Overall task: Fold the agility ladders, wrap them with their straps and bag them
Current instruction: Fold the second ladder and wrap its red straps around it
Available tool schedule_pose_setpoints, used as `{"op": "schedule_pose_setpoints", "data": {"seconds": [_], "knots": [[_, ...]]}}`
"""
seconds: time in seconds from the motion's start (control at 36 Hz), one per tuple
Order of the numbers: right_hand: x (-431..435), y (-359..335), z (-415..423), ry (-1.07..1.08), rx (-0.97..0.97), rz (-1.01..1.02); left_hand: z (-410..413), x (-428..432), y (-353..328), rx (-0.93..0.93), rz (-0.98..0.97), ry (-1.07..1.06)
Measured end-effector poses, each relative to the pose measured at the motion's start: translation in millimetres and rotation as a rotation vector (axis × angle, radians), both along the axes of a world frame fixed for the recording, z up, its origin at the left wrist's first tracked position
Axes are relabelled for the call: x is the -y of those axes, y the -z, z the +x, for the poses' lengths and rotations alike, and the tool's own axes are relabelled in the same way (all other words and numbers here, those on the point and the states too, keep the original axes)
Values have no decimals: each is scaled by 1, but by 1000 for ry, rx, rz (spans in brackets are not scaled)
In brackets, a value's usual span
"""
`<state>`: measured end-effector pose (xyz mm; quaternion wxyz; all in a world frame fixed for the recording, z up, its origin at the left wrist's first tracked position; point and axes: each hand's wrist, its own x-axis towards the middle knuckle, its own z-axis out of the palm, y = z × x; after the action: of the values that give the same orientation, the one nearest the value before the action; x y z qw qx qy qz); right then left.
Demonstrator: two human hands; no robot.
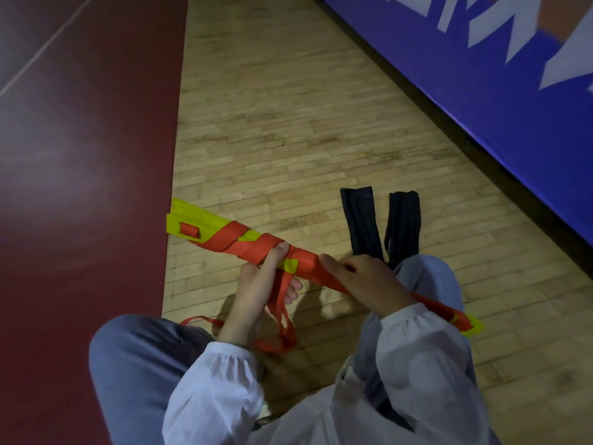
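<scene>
right hand [362, 281] grips the folded agility ladder [192, 216] as support; left hand [256, 290] grips it too, thumb pinning the red strap [244, 244] taut.

The blue banner [481, 107] bears large white letters, cropped and unreadable.

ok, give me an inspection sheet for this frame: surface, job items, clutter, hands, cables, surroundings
Surface: wooden floor, plank boards.
Job's things: folded yellow ladder held in both hands; orange strap wound round its middle, with a loose end hanging below; two black bags flat on the floor, side by side beyond it.
Clutter: nothing seen.
Hands: left hand grips the ladder, thumb on top; right hand grips it further along.
Cables: nothing seen.
Surroundings: maroon floor on the left; blue panel with white lettering on the right.
</scene>
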<state>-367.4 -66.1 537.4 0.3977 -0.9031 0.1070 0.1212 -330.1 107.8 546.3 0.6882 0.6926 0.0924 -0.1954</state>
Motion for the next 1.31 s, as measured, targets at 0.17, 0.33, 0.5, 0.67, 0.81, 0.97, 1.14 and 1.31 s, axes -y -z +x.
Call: {"op": "schedule_pose_setpoints", "data": {"seconds": [0.17, 0.33, 0.5, 0.67, 0.81, 0.97, 1.14, 1.31], "knots": [[3, 5, -2, -4, -16, 44, -1, -3, 1, -34, -11, 70], [1, 11, -1, 68, 48, 63, 4, -6, -4, -144, -34, 161], [-2, 14, 0, 120, 90, 52, 10, -9, -5, -263, -12, 230], [-9, 16, 1, 184, 102, 38, 14, -7, -7, -331, -71, 209], [-11, 15, 1, 241, 129, 26, 15, -11, -5, -338, -53, 235], [-8, 17, 0, 259, 118, 42, 14, -9, -3, -259, -53, 200], [-10, 21, 2, 268, 117, 52, 15, -5, -2, -206, -51, 78], [-9, 22, 1, 238, 112, 83, 16, -5, -2, -148, -53, 59]]}}
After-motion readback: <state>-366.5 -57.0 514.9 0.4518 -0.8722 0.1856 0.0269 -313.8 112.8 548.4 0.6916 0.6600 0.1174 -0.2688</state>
